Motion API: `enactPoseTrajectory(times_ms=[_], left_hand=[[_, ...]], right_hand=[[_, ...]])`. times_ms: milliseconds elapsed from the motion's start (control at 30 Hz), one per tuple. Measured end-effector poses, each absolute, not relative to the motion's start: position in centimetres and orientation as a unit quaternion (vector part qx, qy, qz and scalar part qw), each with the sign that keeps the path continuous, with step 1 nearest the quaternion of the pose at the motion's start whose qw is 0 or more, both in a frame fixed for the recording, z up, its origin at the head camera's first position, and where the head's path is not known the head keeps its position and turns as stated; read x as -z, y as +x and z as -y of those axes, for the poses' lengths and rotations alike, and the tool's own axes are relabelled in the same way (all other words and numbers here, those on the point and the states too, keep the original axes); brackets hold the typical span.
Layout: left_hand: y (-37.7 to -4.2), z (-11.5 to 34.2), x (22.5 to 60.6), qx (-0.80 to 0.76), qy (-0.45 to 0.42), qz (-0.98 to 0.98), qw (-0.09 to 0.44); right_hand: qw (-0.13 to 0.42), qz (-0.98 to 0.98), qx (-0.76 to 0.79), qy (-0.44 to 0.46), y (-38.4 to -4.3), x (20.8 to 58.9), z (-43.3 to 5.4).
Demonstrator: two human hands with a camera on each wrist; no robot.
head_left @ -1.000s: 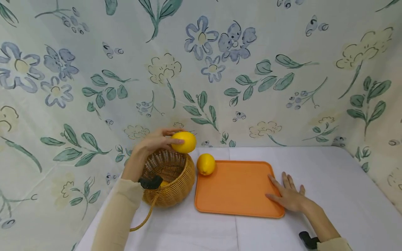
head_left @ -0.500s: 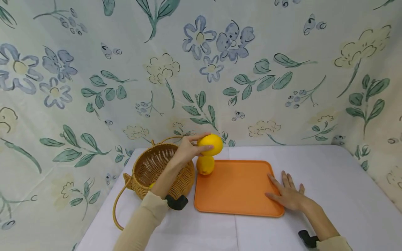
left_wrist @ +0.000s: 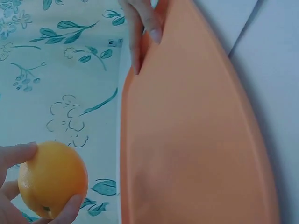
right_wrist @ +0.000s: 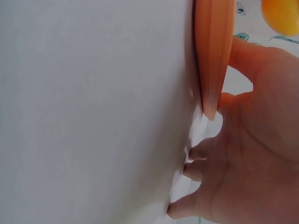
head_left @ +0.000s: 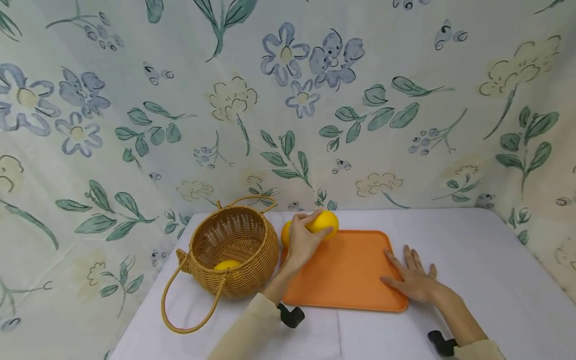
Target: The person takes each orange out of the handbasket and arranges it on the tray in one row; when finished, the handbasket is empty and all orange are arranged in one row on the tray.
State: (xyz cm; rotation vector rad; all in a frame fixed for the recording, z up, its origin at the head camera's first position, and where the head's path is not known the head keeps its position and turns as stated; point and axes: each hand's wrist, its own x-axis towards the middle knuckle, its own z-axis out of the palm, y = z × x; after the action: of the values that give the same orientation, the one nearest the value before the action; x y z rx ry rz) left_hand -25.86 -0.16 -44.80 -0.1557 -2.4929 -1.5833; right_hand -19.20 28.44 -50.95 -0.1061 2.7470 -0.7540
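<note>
My left hand (head_left: 302,243) grips an orange (head_left: 327,223) between thumb and fingers, above the back left part of the orange tray (head_left: 346,272). In the left wrist view the held orange (left_wrist: 53,179) shows its stem spot, with fingertips on both sides. A second orange (head_left: 285,234) sits at the tray's back left corner, mostly hidden behind my left hand. My right hand (head_left: 416,282) lies with spread fingers at the tray's right edge; in the right wrist view, thumb and index finger are at the rim while other fingertips touch the tablecloth.
Left of the tray stands a round wicker basket (head_left: 252,277) with another yellow fruit (head_left: 227,265) inside. Its looped handle (head_left: 189,330) hangs toward the front; another loop rises at the back. A floral curtain (head_left: 288,125) closes off the table's far side.
My left hand has carried the orange from above the basket rightward, past the orange at the corner, and lowered it over the tray. My right hand has stayed in place.
</note>
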Motion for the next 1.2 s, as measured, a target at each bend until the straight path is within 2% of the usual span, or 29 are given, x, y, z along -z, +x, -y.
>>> enactPoseTrajectory(times_ms=[367,700,933,1200], left_hand=[[-25.2,-2.9,48.8,0.425,-0.052,0.881,0.202],[-23.8,-3.2,49.9,0.383,-0.088,0.904,0.167],[-23.1,-2.7,50.2,0.313,-0.125,0.923,0.188],[-22.9,-2.3,50.5,0.252,-0.120,0.938,0.204]], right_hand=[[0.147,-0.953,0.263,-0.037,-19.1,50.7,-28.4],[0.143,-0.954,0.261,-0.036,-19.2,50.9,-28.4],[0.144,-0.954,0.261,-0.039,-19.2,50.8,-28.5],[0.138,-0.956,0.256,-0.042,-19.2,50.8,-28.4]])
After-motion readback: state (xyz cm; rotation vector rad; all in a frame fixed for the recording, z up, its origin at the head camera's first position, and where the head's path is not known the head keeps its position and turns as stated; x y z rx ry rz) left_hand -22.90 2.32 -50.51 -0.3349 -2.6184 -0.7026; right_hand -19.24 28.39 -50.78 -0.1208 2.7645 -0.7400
